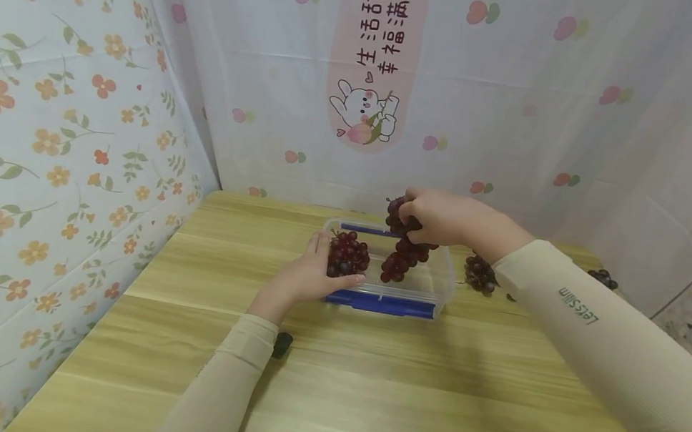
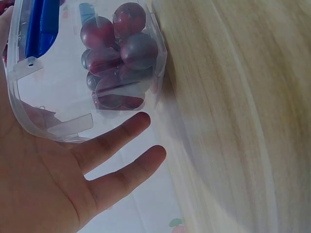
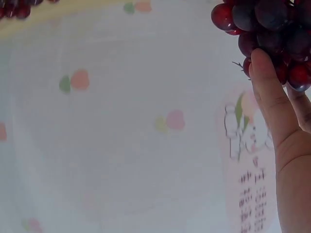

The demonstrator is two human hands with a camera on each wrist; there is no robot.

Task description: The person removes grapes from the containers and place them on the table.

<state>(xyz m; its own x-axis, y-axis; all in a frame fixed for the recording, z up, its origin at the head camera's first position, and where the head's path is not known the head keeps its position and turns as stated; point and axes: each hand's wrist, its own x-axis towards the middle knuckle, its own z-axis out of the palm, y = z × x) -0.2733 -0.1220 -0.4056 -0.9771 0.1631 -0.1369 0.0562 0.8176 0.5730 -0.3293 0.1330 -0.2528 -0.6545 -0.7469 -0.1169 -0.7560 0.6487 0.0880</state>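
Observation:
A clear plastic container with blue latches stands near the back of the table. Inside its left end lies a bunch of red grapes, which also shows through the wall in the left wrist view. My left hand rests against the container's left side, thumb along the front rim; in the left wrist view two fingers stretch out straight. Above the container's right part, my right hand grips another bunch of dark red grapes from above, and its lower grapes hang over the container.
Right of the container, a further bunch of grapes lies on the wooden table. More dark grapes show beyond the right forearm. Printed cloth hangs close behind the table, and flowered cloth borders its left.

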